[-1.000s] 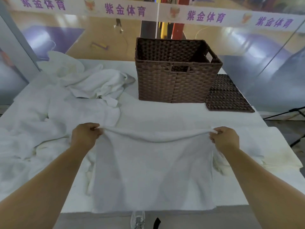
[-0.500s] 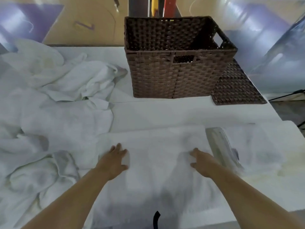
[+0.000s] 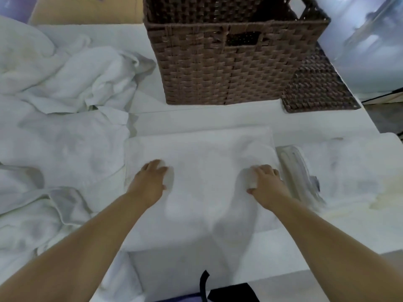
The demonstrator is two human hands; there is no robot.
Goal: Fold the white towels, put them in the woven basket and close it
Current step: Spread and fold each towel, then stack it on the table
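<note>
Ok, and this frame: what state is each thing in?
Towel: spread flat on the table.
Basket: open, lid off.
Lid: lying flat beside the basket.
Towel pile: crumpled, unfolded.
Left hand: on the towel; grip too blurred to tell.
Right hand: same.

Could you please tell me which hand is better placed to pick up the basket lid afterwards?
Right. The lid lies right of the basket, nearer the right hand; the left hand, also on the towel, would cross over.
</note>
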